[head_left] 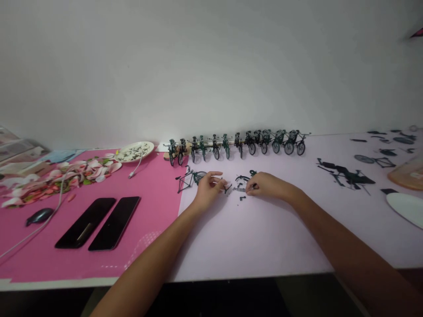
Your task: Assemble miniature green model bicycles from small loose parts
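Observation:
Both hands are close together over the pale part of the tabletop. My left hand (210, 190) has thumb and fingers brought together at a small dark bicycle part (228, 189), which juts out from the fingertips. Facing it, my right hand (264, 184) is closed in a pinch at the table, and its fingers hide what they grip. A small grey piece (238, 189) lies by the right fingertips, with a curved black part (243, 178) behind it. Nearer me is a little black piece (243, 198). Left of my left hand rests a partly built miniature bicycle (191, 177).
Several miniature bicycles (226, 147) stand in a row along the wall. Loose dark bicycle parts (350, 176) lie at the right, near a white plate (406, 207). At the left are two phones (114, 223), a mouse (39, 216), petals (86, 171) and a plate of small pieces (147, 149).

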Tool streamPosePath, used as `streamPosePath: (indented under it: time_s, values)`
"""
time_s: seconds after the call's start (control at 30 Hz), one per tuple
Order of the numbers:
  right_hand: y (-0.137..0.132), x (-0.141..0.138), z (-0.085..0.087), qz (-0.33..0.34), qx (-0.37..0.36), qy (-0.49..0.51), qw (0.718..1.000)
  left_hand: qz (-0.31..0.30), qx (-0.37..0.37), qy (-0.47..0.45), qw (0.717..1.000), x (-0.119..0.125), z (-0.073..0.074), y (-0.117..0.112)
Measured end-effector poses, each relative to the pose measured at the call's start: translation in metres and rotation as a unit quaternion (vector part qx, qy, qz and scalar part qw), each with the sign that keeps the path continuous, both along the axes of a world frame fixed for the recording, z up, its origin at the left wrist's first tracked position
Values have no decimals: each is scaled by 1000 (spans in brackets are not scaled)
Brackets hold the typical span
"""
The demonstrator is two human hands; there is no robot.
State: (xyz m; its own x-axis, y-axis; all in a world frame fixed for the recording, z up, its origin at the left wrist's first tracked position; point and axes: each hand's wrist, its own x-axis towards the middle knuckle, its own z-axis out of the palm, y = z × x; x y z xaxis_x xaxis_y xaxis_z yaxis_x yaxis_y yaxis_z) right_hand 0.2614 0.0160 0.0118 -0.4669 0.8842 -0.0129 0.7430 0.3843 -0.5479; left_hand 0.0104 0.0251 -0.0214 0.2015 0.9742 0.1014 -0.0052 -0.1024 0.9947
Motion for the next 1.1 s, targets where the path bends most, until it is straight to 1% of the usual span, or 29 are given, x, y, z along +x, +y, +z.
streamPosePath:
  time_s: [0.1, 0.23, 0.33, 0.47, 0.53, 0.67, 0.8, 0.93, 1.1]
  values:
    - [-2, -1, -1, 1, 13, -27, 1000, -5, -34, -45, 998, -1, 0, 3]
    - [-4, -4, -5, -23, 19, -23, 999, -2, -56, -69, 996, -3, -1, 6]
    - [-2, -7, -8, -27, 34, 14, 999, -5, -69, -79, 995, -3, -1, 7]
    - [2, -14, -12, -6, 89, 84, 992, -21, -90, -99, 991, -3, -1, 6]
    - [2, -18, -12, -9, 104, 102, 989, -29, -103, -111, 988, -2, 0, 5]
    - [-5, -29, -7, -31, 85, 120, 989, -41, -118, -133, 983, -2, 2, 2]
    - [-12, -36, -3, -33, 76, 136, 987, -46, -121, -141, 981, -1, 1, 2]
    - [-11, -36, -7, -30, 81, 145, 986, -49, -115, -142, 982, -1, 0, 3]
    - [-9, -36, -12, -28, 84, 157, 984, -47, -108, -143, 983, -2, 2, 2]
